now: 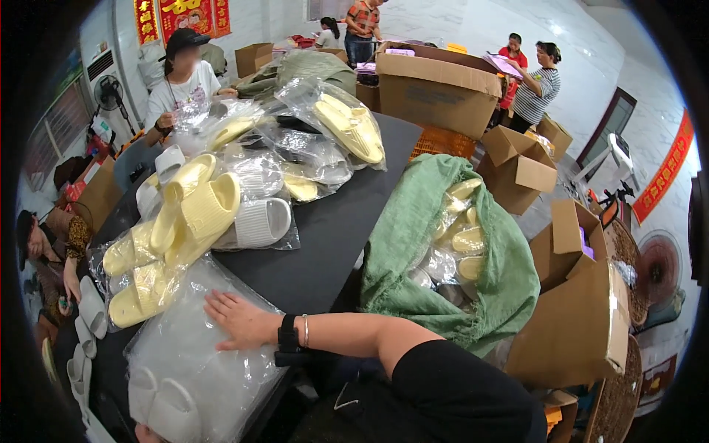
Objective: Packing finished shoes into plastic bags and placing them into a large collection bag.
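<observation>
My right hand (242, 321) lies flat with fingers spread on a stack of clear plastic bags (214, 369) at the table's near edge. A dark band and a thin bangle circle its wrist. At the lower edge only a bit of my left hand (145, 434) shows, beside a pair of white slippers (173, 410); its fingers are mostly hidden. Just beyond the bags sit loose pale yellow slippers (210, 214) on top of bagged yellow slippers (144, 295). Bagged white slippers (262, 221) lie to their right.
More bagged yellow slippers (351, 125) are heaped farther back on the dark table (340, 214). A green sack (399, 236) of bagged slippers stands to the right, with cardboard boxes (569, 317) beyond. A capped co-worker (185, 81) handles bags across the table; another person (55, 244) sits at left.
</observation>
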The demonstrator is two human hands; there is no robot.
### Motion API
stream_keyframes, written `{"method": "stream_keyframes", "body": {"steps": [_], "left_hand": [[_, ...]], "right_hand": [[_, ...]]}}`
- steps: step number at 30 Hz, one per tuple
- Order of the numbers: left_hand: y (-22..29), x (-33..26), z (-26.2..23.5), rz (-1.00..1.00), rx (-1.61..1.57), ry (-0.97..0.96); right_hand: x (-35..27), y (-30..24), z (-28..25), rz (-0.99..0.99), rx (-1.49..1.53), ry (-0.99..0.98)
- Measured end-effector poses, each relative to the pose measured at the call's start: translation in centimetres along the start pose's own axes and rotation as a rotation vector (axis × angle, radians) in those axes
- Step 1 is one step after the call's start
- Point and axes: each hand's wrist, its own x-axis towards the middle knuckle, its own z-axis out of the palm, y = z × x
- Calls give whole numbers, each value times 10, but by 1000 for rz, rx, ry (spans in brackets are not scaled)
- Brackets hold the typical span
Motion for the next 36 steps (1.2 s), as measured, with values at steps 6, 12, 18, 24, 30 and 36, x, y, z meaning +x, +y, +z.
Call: {"method": "stream_keyframes", "body": {"steps": [6,12,18,24,30,36], "left_hand": [[-91,-64,-39,40,139,528],[-36,-77,-26,154,-276,439],[96,-67,-4,322,-699,316],[194,-90,56,732,-200,498],[175,-54,99,653,-323,172],[169,-67,89,579,-324,221]], "right_hand": [[5,-4,5,-15,12,-12],[6,-7,2,-29,-1,-13],[-4,5,-7,16,-51,-37],[10,-1,7,-46,-132,-44],[8,-4,7,-62,-129,-19],[6,-6,0,-14,-65,-24]]}}
